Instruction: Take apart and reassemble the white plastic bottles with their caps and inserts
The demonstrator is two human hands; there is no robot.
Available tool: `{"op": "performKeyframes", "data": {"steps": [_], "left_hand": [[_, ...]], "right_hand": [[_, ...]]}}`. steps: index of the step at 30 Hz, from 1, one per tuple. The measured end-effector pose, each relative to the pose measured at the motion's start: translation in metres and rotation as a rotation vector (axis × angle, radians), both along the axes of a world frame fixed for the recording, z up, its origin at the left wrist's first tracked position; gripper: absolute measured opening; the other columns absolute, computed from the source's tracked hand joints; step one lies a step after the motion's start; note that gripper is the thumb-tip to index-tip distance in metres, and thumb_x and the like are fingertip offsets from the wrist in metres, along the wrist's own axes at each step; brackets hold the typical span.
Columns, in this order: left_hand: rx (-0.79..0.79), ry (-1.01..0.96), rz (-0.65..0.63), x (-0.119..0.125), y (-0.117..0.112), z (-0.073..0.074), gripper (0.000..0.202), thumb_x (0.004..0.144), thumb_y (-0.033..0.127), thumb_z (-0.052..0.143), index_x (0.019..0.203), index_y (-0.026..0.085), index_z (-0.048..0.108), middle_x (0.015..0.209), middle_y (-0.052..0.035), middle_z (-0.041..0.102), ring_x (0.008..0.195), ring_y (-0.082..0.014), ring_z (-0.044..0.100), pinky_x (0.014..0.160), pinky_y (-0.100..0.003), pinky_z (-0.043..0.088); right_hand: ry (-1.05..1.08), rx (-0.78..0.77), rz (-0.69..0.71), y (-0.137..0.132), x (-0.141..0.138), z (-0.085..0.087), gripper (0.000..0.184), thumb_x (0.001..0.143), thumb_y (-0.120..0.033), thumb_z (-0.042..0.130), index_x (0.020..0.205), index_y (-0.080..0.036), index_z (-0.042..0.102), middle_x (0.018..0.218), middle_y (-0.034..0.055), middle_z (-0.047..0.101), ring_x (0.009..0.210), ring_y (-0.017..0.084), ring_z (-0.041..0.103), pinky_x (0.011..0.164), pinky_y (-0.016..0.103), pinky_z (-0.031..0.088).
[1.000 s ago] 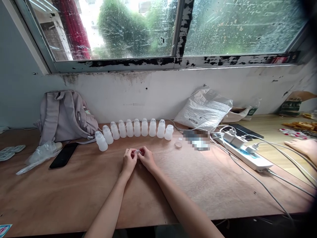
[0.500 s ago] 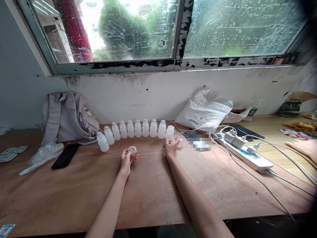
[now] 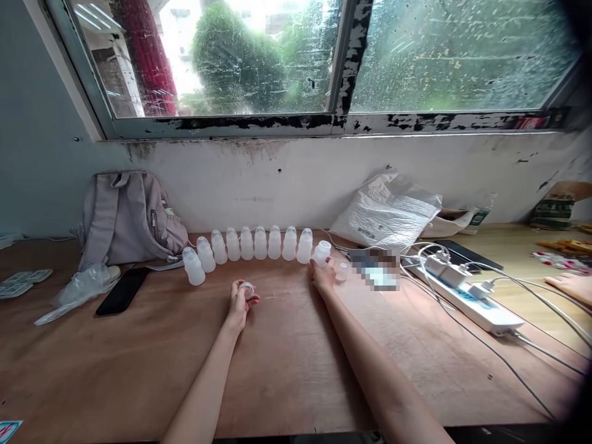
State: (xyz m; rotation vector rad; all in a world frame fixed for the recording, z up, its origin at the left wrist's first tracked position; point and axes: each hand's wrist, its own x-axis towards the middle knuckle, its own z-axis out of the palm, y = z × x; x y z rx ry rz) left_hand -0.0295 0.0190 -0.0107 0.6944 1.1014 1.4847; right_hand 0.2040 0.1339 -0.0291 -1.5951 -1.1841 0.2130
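The left hand is pinching a cap while the right hand is clasping the bottle at its 12 o'clock (2 o'clock from the cap).

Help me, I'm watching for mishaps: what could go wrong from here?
The right hand grips the end bottle close beside the row of bottles; lifting it could topple neighbours. A loose cap lies by that hand and could get knocked away. The left hand pinches a small cap that might slip.
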Motion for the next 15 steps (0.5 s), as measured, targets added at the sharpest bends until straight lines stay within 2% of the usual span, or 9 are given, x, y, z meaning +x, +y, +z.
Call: {"op": "performKeyframes", "data": {"steps": [3, 5, 7, 11, 15], "left_hand": [[0.031, -0.026, -0.026, 0.000, 0.000, -0.001, 0.032, 0.064, 0.018, 0.044, 0.095, 0.022, 0.041, 0.064, 0.0054, 0.053, 0.044, -0.0063, 0.053, 0.043, -0.018, 0.040], [0.048, -0.053, -0.055, 0.001, 0.000, -0.002, 0.030, 0.063, 0.018, 0.045, 0.093, 0.020, 0.046, 0.062, 0.0047, 0.051, 0.046, -0.0067, 0.053, 0.044, -0.018, 0.040], [0.057, -0.076, -0.066, 0.001, 0.001, -0.003, 0.025, 0.062, 0.018, 0.046, 0.087, 0.018, 0.048, 0.060, 0.0045, 0.049, 0.046, -0.0068, 0.051, 0.044, -0.017, 0.038], [0.100, -0.120, -0.067, 0.003, -0.001, -0.001, 0.022, 0.062, 0.021, 0.050, 0.084, 0.018, 0.047, 0.063, 0.0041, 0.049, 0.049, -0.0067, 0.050, 0.046, -0.018, 0.036], [0.179, -0.216, -0.071, 0.005, -0.002, 0.002, 0.025, 0.068, 0.031, 0.048, 0.090, 0.019, 0.048, 0.074, 0.0014, 0.051, 0.059, -0.0088, 0.052, 0.054, -0.021, 0.040]], "right_hand": [[0.023, -0.019, 0.007, -0.023, -0.008, 0.003, 0.055, 0.065, -0.046, 0.051, 0.107, -0.012, 0.042, 0.100, 0.0136, 0.055, 0.082, 0.024, 0.054, 0.069, 0.034, 0.041], [0.019, -0.020, 0.059, -0.044, -0.017, 0.007, 0.056, 0.064, -0.049, 0.052, 0.106, -0.013, 0.044, 0.097, 0.0111, 0.056, 0.074, 0.021, 0.055, 0.066, 0.032, 0.042], [-0.027, 0.008, 0.220, -0.069, -0.029, 0.011, 0.049, 0.069, -0.048, 0.048, 0.106, -0.015, 0.047, 0.094, 0.0087, 0.056, 0.070, 0.018, 0.054, 0.064, 0.030, 0.042], [-0.220, 0.066, 0.521, -0.112, -0.050, 0.021, 0.037, 0.072, -0.042, 0.049, 0.101, -0.019, 0.051, 0.094, 0.0071, 0.052, 0.081, 0.018, 0.053, 0.069, 0.029, 0.042], [-0.292, 0.079, 0.710, -0.134, -0.063, 0.025, 0.033, 0.072, -0.033, 0.052, 0.103, -0.020, 0.049, 0.095, 0.0056, 0.053, 0.085, 0.018, 0.052, 0.074, 0.029, 0.042]]}}
